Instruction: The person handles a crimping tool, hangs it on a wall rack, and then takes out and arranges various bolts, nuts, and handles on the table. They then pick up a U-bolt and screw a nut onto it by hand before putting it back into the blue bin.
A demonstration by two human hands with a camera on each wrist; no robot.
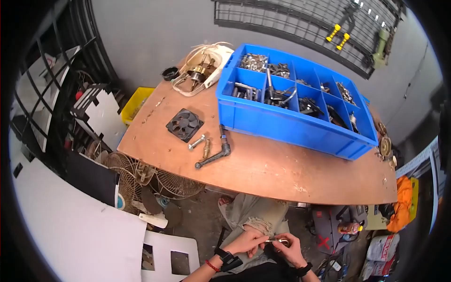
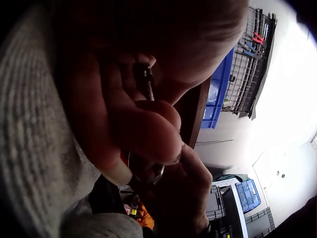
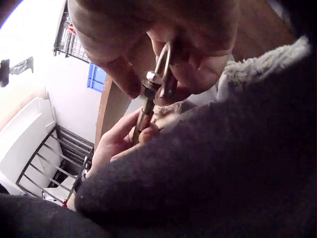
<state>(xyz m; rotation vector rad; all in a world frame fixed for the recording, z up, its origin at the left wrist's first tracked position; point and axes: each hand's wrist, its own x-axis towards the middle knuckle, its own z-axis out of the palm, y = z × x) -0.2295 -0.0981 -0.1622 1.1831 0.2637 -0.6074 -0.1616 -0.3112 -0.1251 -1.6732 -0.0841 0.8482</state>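
Low over the person's lap, both hands hold a metal eye bolt [image 1: 270, 241]. The left hand [image 1: 245, 241] pinches its shank. At the other end, the right hand [image 1: 292, 252] has thumb and fingers around the loop. In the right wrist view, a nut and washer on the eye bolt [image 3: 150, 83] sit just below the loop, between the fingers of the right hand [image 3: 163, 29]. Fingertips of the left hand [image 3: 118, 140] grip the lower shank there. The left wrist view shows the threaded rod [image 2: 150, 90] partly hidden by fingers.
On the wooden table [image 1: 272, 174] lie a black cooling fan [image 1: 184, 125], a bolt [image 1: 197, 142], a brass-coloured fitting [image 1: 206, 149] and a black clamping lever [image 1: 217, 155]. Behind them stands a blue compartment bin [image 1: 291, 129] of metal parts. A white fan housing [image 1: 217, 70] lies at the back left.
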